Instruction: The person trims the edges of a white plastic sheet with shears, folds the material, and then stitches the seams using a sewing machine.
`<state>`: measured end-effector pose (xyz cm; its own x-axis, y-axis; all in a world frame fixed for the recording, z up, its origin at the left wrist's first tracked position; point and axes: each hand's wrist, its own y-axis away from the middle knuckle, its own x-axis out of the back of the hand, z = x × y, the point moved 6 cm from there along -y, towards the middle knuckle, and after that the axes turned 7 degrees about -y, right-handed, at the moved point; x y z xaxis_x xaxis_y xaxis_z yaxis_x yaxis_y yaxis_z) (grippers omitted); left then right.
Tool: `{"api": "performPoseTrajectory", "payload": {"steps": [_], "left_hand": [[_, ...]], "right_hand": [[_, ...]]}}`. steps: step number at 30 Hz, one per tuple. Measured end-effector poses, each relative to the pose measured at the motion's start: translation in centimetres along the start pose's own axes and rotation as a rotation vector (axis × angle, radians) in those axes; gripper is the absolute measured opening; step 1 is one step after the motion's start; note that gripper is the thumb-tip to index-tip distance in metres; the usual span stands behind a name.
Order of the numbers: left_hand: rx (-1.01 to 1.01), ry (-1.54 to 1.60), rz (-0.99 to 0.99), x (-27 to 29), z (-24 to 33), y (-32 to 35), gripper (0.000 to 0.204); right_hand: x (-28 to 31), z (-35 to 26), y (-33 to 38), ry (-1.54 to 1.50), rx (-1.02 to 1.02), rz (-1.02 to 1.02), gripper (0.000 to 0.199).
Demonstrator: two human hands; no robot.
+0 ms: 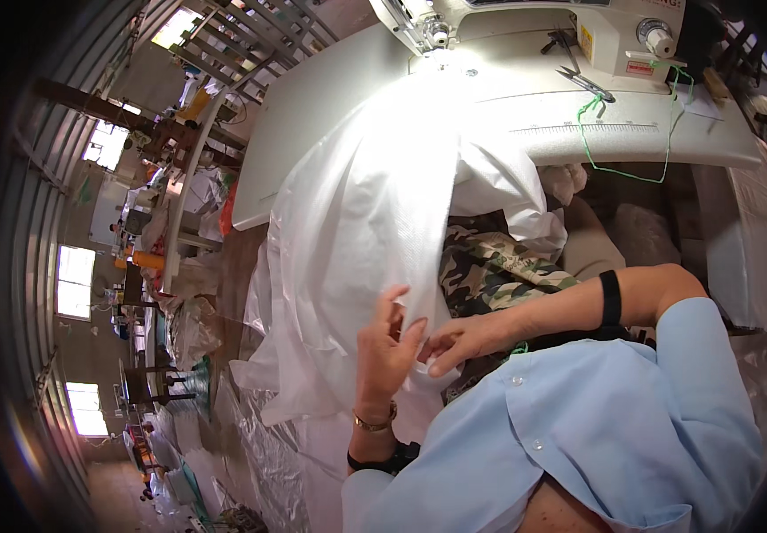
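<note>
A long piece of glossy white woven sheet [361,231] runs from under the sewing machine's needle area [439,40] down over the table's near edge to my lap. My left hand [385,351] is over the lower part of this sheet, its index finger raised and its thumb apart, with nothing seen between them. Close beside it, my right hand [468,339] is at the sheet's right edge, fingers bent and seemingly pinching the material. The lamp's glare washes out the sheet near the needle.
On the white table [312,115], metal thread snips [586,84] lie near the machine body [619,40]. A loop of green cord [582,142] hangs over the front edge, beside a printed ruler scale [588,127]. Camouflage cloth [499,258] covers my lap. Metal racks [241,44] stand at far left.
</note>
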<state>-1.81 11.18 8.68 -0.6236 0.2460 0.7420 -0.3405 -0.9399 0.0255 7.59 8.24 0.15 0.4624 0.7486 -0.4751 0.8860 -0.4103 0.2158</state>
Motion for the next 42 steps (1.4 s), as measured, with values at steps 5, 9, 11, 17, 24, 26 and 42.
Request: {"api": "performPoseTrajectory", "payload": {"steps": [5,9,11,17,24,26,42], "left_hand": [[-0.007,0.091,0.167,1.5,0.9,0.1,0.048],[-0.211,-0.154,0.246,2.0,4.4,-0.5,0.05],[-0.254,-0.178,0.229,2.1,5.7,-0.9,0.047],[-0.325,-0.367,0.052,2.9,7.3,-2.3,0.042],[-0.342,-0.638,0.058,3.4,6.3,-3.3,0.025],[-0.233,-0.591,0.161,5.1,5.1,-3.2,0.021],[-0.217,0.323,0.384,8.4,3.2,-6.2,0.018]], "right_hand": [[-0.6,-1.3,1.6,-0.138,0.21,0.012,0.032],[-2.0,-3.0,2.2,0.172,0.289,0.209,0.032],[-3.2,-3.9,2.3,0.435,0.329,0.241,0.032],[-6.2,-6.2,2.1,1.438,0.589,0.219,0.016],[-5.6,-7.6,3.1,1.469,0.925,0.12,0.022],[-2.9,-8.1,4.0,1.374,0.85,0.322,0.026],[13.0,-6.7,-1.2,-0.117,0.551,0.684,0.038]]}}
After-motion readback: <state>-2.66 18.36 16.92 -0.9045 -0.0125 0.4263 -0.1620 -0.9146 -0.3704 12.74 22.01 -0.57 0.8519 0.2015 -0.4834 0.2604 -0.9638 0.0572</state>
